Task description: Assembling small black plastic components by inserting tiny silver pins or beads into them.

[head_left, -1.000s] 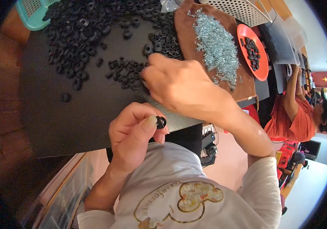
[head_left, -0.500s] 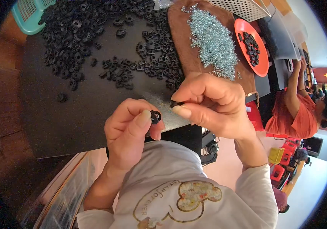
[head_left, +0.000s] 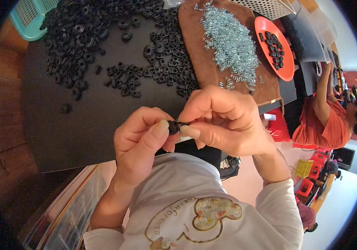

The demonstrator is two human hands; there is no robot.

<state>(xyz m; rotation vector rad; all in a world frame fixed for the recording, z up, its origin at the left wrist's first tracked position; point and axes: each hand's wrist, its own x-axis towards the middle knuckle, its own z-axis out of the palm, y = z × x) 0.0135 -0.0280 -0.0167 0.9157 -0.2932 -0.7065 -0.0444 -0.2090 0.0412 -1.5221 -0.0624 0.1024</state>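
My left hand (head_left: 139, 135) pinches a small rounded black plastic piece, like a cord-lock part (head_left: 172, 127), between thumb and fingertips. From the right, my right hand (head_left: 230, 121) holds a smaller black plastic piece (head_left: 182, 124) in a thumb-and-finger pinch. The two pieces meet just above the table's near edge; fingertips hide how far one sits in the other. Loose black plastic parts (head_left: 124, 79) lie on the dark table beyond my hands. A heap of small metal springs (head_left: 230, 41) rests on a brown cloth (head_left: 193, 46) past my right hand.
A bigger heap of black parts (head_left: 72, 41) covers the far left, beside a turquoise basket (head_left: 30, 21). An orange-red plate (head_left: 288, 71) holds several black pieces, near a white perforated basket (head_left: 266, 8). At right a person in an orange shirt (head_left: 326, 125) works.
My right hand has moved left and slightly down, bringing its piece against the one in my left hand. My left hand has stayed nearly in place.
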